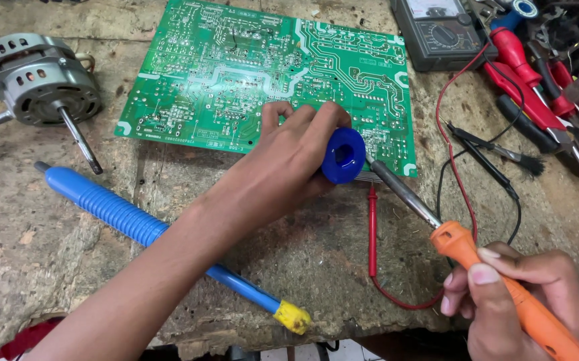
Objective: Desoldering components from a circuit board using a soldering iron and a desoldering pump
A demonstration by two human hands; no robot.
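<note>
We are soldering: our left hand (289,150) has its fingers clamped on the blue solder spool (343,156), our right hand (503,294) has its fingers clamped on the orange soldering iron (463,247), whose tip must next be steadied on the green circuit board (236,67).

My left hand (289,157) gripping a blue plastic solder spool (343,155) over the green printed circuit board (236,67), my right hand (510,301) holding an orange-handled soldering iron (463,247), its tip beside the spool, a blue ribbed desoldering pump (149,230) lying on the worn surface (35,220), a grey electric motor (39,80) far left.
</note>
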